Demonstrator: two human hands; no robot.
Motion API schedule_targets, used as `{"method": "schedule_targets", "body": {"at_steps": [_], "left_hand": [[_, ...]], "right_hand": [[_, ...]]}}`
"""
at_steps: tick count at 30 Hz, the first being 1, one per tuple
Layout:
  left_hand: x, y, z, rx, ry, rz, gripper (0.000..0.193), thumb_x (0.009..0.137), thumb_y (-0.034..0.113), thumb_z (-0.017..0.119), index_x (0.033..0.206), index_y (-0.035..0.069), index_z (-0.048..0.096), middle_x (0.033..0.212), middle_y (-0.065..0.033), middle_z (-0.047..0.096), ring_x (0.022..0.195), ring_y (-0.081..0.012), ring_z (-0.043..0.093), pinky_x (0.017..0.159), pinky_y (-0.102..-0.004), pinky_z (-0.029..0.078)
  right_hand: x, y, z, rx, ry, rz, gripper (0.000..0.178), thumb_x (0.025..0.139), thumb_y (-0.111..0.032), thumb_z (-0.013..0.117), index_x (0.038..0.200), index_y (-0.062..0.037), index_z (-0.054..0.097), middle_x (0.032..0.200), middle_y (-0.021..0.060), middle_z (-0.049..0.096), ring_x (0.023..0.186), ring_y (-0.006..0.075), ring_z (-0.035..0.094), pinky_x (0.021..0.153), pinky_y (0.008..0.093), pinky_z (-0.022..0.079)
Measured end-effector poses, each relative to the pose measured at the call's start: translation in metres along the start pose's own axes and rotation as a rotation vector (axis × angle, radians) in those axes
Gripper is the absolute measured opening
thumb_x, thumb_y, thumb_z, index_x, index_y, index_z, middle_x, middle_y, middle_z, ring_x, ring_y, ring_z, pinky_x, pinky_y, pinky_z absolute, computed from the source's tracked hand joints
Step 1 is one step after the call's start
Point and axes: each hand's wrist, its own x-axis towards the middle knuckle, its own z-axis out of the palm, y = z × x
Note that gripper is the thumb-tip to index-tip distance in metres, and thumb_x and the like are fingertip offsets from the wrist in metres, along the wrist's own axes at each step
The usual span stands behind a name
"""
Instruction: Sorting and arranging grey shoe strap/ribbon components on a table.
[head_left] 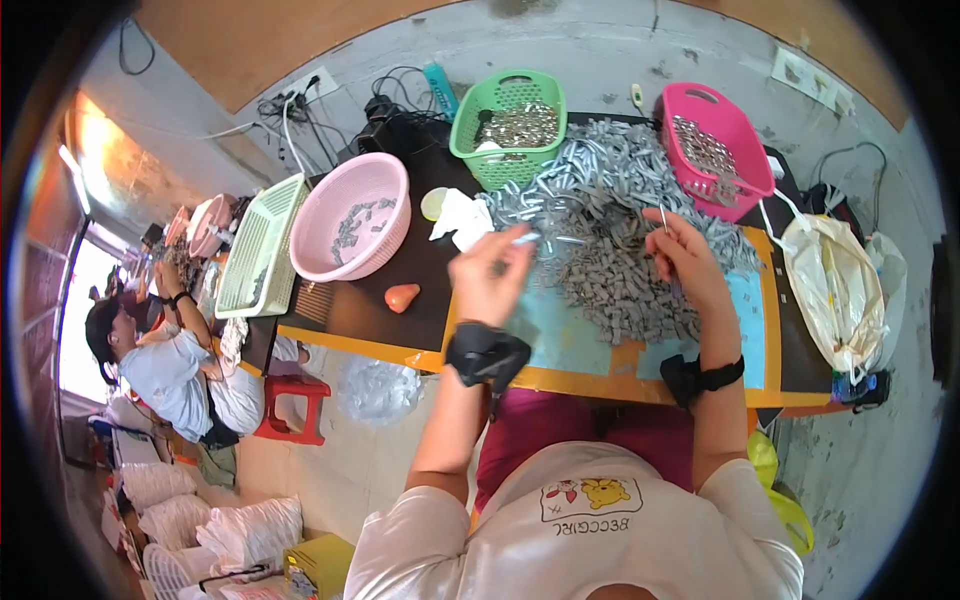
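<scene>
Grey heap between your hands.
Your left hand pinches a silvery piece (long axis toward two o'clock), the heap at its three o'clock; your right hand, nearer the heap, grips a slim metallic piece.

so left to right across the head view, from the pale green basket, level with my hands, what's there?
Pale green basket, pink basin, red object, left hand, grey pieces, right hand, cream bag.
</scene>
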Motion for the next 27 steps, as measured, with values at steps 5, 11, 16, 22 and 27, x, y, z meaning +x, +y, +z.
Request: {"method": "schedule_targets", "body": {"at_steps": [5, 11, 16, 22, 27], "left_hand": [[0.017, -0.031, -0.052, 0.019, 0.358, -0.118, 0.021, 0.08, 0.004, 0.066, 0.101, 0.0, 0.068, 0.075, -0.006, 0.063, 0.063, -0.0109, 0.054, 0.062, -0.027, 0.047], [0.029, -0.11, -0.114, 0.426, 0.337, -0.025, 0.038, 0.08, 0.013, 0.068, 0.114, -0.002, 0.06, 0.091, -0.016, 0.064, 0.075, -0.0209, 0.062, 0.067, -0.0329, 0.05], [-0.015, -0.074, -0.109, 0.384, -0.045, -0.239, 0.019, 0.077, 0.011, 0.068, 0.093, 0.001, 0.067, 0.08, -0.0157, 0.065, 0.067, -0.0251, 0.065, 0.063, -0.0348, 0.051], [-0.056, -0.135, -0.12, 0.571, -0.239, -0.165, 0.031, 0.072, -0.002, 0.065, 0.102, 0.006, 0.066, 0.098, -0.0113, 0.068, 0.095, -0.0292, 0.061, 0.084, -0.035, 0.049], [-0.066, -0.163, -0.171, 0.595, -0.147, -0.255, 0.034, 0.07, -0.006, 0.063, 0.101, 0.007, 0.066, 0.093, -0.0084, 0.069, 0.09, -0.028, 0.062, 0.083, -0.0346, 0.049]], "right_hand": [[-0.026, 0.009, -0.046, 0.135, 0.154, -0.077, 0.045, 0.091, -0.005, 0.044, 0.136, -0.0003, 0.038, 0.091, 0.0062, 0.058, 0.064, 0.0065, 0.049, 0.057, 0.0201, 0.044], [-0.055, 0.004, -0.069, 0.149, 0.172, -0.131, 0.046, 0.093, -0.006, 0.043, 0.138, -0.0006, 0.035, 0.097, 0.0075, 0.06, 0.063, 0.0079, 0.051, 0.054, 0.0221, 0.046], [-0.088, 0.005, -0.089, 0.129, 0.311, -0.041, 0.05, 0.093, -0.009, 0.044, 0.14, 0.0002, 0.029, 0.102, 0.0094, 0.059, 0.056, 0.0073, 0.05, 0.044, 0.0202, 0.042], [-0.105, 0.034, -0.117, 0.135, 0.398, -0.081, 0.047, 0.092, -0.007, 0.045, 0.137, 0.0009, 0.037, 0.098, 0.0085, 0.06, 0.051, 0.006, 0.045, 0.041, 0.0177, 0.038], [-0.111, 0.039, -0.12, 0.078, 0.43, -0.042, 0.045, 0.091, -0.006, 0.046, 0.136, 0.0002, 0.039, 0.093, 0.0064, 0.059, 0.051, 0.0045, 0.044, 0.041, 0.0168, 0.037]]}}
